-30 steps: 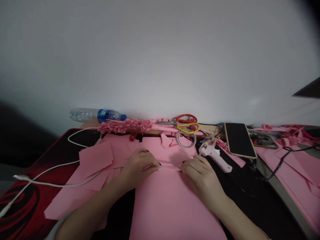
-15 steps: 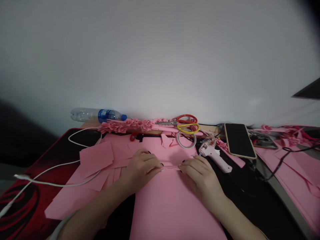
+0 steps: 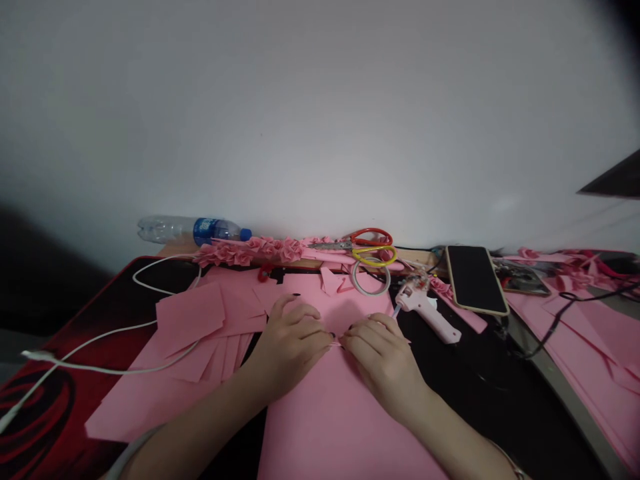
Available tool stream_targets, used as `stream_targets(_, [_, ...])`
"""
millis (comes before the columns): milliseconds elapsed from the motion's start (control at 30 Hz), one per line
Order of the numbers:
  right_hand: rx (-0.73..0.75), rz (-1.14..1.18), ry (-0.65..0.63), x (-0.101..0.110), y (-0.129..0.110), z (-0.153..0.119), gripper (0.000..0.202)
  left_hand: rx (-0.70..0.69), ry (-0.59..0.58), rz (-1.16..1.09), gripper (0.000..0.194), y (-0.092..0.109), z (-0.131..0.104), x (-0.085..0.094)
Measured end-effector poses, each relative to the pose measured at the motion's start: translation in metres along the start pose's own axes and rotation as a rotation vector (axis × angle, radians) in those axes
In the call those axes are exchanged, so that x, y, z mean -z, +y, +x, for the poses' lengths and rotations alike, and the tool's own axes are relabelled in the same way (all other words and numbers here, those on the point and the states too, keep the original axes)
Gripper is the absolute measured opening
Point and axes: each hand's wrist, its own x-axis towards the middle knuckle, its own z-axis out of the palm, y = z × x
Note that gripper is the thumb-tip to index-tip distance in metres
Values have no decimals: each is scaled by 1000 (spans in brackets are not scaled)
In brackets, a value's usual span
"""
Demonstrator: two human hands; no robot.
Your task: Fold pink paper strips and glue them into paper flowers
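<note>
In the middle of the head view my left hand point(image 3: 295, 347) and my right hand point(image 3: 385, 363) almost meet. Between their fingertips they pinch a thin piece of pink paper point(image 3: 337, 343), its edge toward me. Most of that piece is hidden behind the fingers. My left index finger is raised and bent, while the thumb and other fingers press together. Beneath both hands lies a large pink sheet point(image 3: 345, 420). Just beyond my right hand rests a pale pink glue gun point(image 3: 430, 313), its nozzle pointing toward my fingers.
Cut pink papers point(image 3: 193, 317) and a white cable point(image 3: 115, 367) lie at left. Along the wall are a plastic bottle point(image 3: 173, 230), paper flowers point(image 3: 235, 253), scissors point(image 3: 373, 255), a tape roll point(image 3: 356, 280) and a phone point(image 3: 477, 280). More pink sheets point(image 3: 595, 353) are at right.
My hands have drawn closer together along the pinched paper, mainly the right one moving left. My left index finger has lifted. The view has shifted slightly.
</note>
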Motion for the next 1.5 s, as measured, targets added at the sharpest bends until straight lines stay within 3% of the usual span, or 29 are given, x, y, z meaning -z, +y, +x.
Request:
stream_targets(267, [11, -12, -6, -6, -1, 0, 26, -5, -88, 84, 26, 3, -2, -3])
stream_targets(533, [-51, -4, 13, -4, 2, 2, 17, 65, 23, 36, 14, -2, -2, -3])
stream_targets(700, [-41, -4, 21, -5, 1, 2, 17, 72, 3, 45, 11, 2, -3, -5])
stream_targets(833, [-30, -18, 18, -3, 3, 1, 13, 72, -7, 67, 19, 0, -3, -4])
stream_targets(1133, [-173, 42, 36, 14, 25, -5, 8, 155, 30, 49, 17, -16, -6, 3])
stream_targets(1500, [-153, 152, 47, 8, 15, -6, 10, 161, -92, -33, 16, -7, -5, 1])
